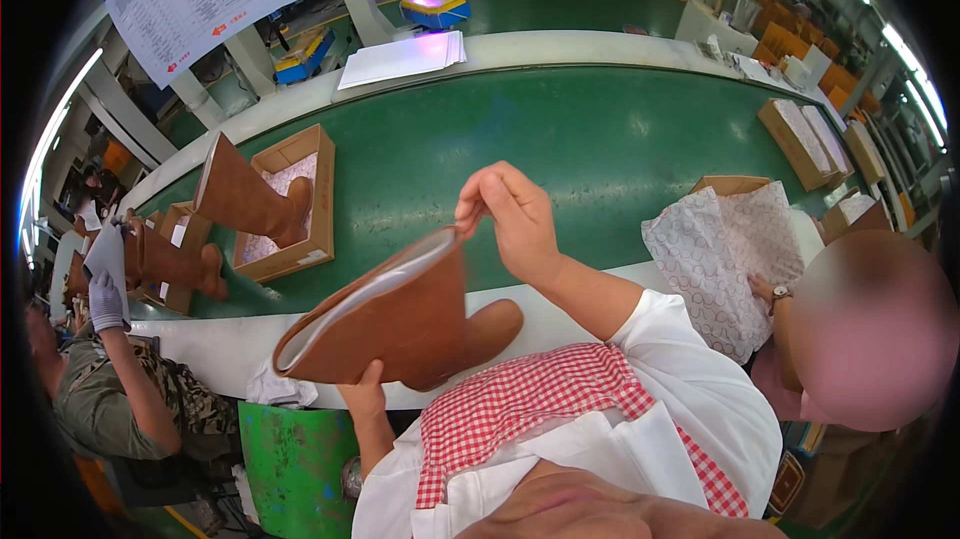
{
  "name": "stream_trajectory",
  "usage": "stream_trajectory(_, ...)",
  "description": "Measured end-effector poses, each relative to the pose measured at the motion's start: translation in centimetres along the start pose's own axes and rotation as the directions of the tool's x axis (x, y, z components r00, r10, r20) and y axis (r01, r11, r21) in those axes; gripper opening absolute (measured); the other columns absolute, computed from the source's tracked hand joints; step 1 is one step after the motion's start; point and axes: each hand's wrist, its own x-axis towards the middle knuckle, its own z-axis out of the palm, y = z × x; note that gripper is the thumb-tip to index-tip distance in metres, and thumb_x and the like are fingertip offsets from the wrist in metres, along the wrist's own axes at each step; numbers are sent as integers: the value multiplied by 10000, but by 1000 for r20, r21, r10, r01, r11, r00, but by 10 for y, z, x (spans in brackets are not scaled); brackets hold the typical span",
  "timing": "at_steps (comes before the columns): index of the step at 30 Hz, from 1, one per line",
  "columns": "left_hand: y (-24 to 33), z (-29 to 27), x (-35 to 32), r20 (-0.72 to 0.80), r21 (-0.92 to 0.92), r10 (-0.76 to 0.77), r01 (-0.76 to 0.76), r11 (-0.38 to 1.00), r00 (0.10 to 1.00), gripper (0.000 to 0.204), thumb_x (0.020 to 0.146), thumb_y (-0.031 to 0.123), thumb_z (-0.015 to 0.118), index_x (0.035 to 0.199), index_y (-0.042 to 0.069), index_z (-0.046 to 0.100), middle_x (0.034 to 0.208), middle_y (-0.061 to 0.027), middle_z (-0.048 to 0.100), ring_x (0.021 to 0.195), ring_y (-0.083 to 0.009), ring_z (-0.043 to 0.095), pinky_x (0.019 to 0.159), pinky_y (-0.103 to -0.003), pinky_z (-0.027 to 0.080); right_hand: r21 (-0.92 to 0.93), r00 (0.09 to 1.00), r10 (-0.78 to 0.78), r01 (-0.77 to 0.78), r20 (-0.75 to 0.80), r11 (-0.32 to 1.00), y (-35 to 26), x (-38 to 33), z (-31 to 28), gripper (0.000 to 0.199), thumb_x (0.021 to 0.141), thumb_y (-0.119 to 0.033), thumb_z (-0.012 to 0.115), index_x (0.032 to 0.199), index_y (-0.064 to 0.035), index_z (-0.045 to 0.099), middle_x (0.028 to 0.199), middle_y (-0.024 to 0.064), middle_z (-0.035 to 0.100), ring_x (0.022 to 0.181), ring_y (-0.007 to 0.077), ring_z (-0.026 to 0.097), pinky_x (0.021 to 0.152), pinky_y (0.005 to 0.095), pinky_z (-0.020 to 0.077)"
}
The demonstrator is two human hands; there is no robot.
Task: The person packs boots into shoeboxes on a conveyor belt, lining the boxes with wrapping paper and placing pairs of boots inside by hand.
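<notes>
In front of me a brown boot (400,314) is tilted, its wide top facing up and left and its toe pointing right over the pale table edge. White lining or stuffing shows inside the shaft. My left hand (367,399) grips the shaft from the near side, the thumb against the leather and the other fingers hidden. My right hand (512,219) is raised at the upper right corner of the boot's opening. Its fingers are curled together in a pinch by the rim; whatever lies between them is too small to make out.
A second brown boot (250,197) stands in an open cardboard box (322,194) on the green belt (420,149). At left, a gloved co-worker's hand (105,301) is near more boots. To the right, another person handles patterned wrapping paper (715,259). White sheets (400,61) lie on the far ledge.
</notes>
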Motion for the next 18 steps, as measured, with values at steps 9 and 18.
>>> stream_trajectory(9, 62, -78, 5, -655, 220, 211, -84, 972, 726, 580, 824, 86, 690, 1298, -69, 394, 1313, -182, 465, 1096, -276, 520, 937, -400, 461, -459, 859, 414, -510, -300, 727, 174, -94, -77, 244, 914, -232, 530, 775, -38, 576, 648, 69, 594, 534, 171, 575, 490, 307, 452)
stream_trajectory(18, 36, -134, -24, -704, 569, 432, 85, 818, 564, 628, 858, 295, 671, 1244, -144, 442, 1297, -236, 480, 1039, -290, 557, 899, -374, 478, -887, 966, 256, -106, 14, 449, 224, -186, -122, 115, 846, -149, 588, 793, -49, 570, 758, 118, 591, 720, 317, 581, 629, 397, 463)
